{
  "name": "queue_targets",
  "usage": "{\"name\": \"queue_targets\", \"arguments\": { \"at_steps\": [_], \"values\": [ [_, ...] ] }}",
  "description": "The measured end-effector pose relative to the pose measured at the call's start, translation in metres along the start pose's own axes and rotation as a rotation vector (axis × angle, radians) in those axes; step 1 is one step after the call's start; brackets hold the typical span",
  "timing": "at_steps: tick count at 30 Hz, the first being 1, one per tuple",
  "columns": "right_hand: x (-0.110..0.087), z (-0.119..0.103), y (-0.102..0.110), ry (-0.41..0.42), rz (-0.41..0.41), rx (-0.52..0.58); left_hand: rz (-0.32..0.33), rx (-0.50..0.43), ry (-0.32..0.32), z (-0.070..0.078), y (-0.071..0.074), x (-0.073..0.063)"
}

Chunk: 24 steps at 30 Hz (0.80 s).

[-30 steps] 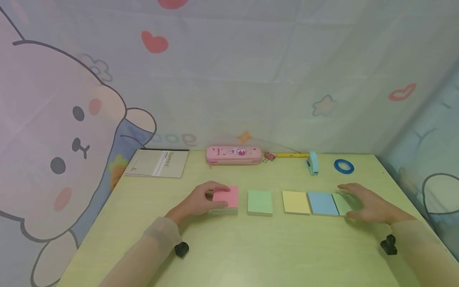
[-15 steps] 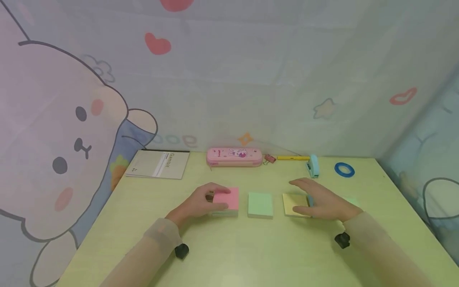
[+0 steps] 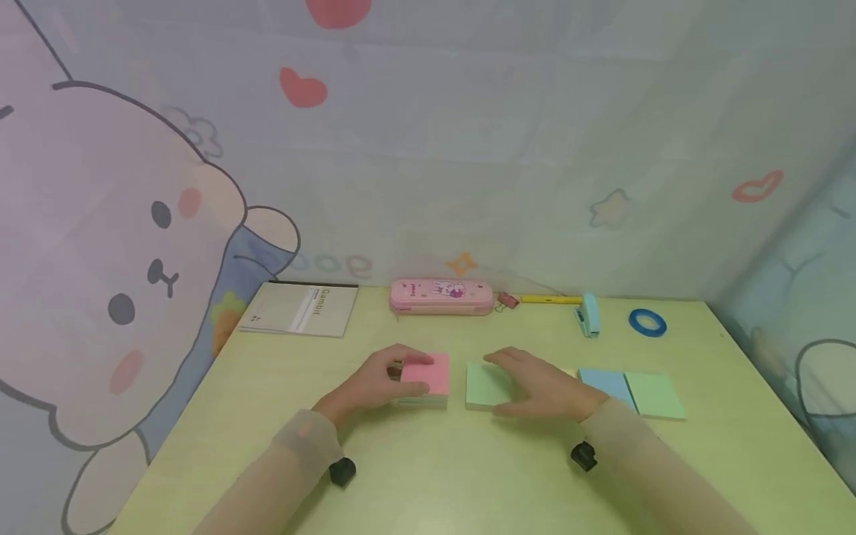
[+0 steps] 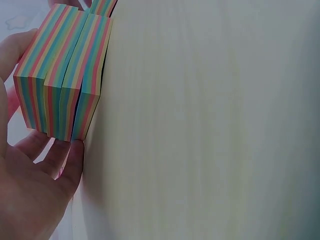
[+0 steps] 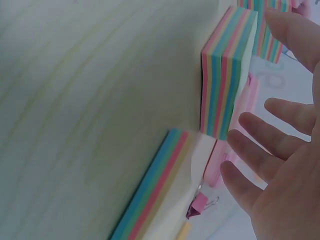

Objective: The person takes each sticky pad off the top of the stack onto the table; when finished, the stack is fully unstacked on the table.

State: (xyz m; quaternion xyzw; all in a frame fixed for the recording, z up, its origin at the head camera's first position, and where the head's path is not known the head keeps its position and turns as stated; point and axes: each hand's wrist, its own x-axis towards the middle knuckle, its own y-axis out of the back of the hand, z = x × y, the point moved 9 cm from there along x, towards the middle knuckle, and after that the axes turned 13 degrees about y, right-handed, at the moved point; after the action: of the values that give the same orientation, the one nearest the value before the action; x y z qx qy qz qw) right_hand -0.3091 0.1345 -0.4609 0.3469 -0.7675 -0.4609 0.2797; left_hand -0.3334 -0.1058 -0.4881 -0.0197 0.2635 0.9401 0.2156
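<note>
My left hand (image 3: 374,380) grips a stack of sticky note pads (image 3: 428,375) with a pink top, thumb on one side and fingers on the other. Striped edges of several layered pads (image 4: 62,80) show in the left wrist view. Over a green-topped sticky note stack (image 3: 480,383) hovers my right hand (image 3: 542,386), thumb and fingers spread around it. In the right wrist view the fingers (image 5: 255,145) are near that stack (image 5: 227,75); whether they touch it I cannot tell. Behind the right hand, a yellow pad (image 3: 571,372) is mostly hidden.
To the right lie a blue pad (image 3: 607,383) and another green pad (image 3: 655,394). Along the back are a notebook (image 3: 307,308), a pink pencil case (image 3: 441,297), a binder clip (image 3: 507,302), a yellow pen (image 3: 551,299), a stapler (image 3: 588,316) and blue tape (image 3: 647,322).
My right hand has moved left from the far-right green pad, past the blue and yellow pads, to the green-topped stack. The left hand stays on the pink-topped stack.
</note>
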Motion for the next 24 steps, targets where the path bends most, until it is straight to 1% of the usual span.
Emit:
{"name": "queue_targets", "arguments": {
  "at_steps": [6, 12, 17, 24],
  "values": [
    [0.004, -0.002, -0.009, -0.021, -0.007, -0.032, 0.000, 0.011, 0.015, -0.001, -0.002, 0.000],
    [0.006, 0.006, -0.013, -0.054, -0.011, -0.077, 0.016, 0.013, 0.014, -0.001, 0.000, 0.000],
    [0.005, 0.010, -0.019, -0.048, -0.018, -0.071, 0.006, 0.012, 0.017, -0.002, -0.001, 0.002],
    [0.005, 0.010, -0.020, -0.058, -0.001, -0.077, 0.009, -0.001, 0.015, -0.003, -0.001, 0.001]
  ]
}}
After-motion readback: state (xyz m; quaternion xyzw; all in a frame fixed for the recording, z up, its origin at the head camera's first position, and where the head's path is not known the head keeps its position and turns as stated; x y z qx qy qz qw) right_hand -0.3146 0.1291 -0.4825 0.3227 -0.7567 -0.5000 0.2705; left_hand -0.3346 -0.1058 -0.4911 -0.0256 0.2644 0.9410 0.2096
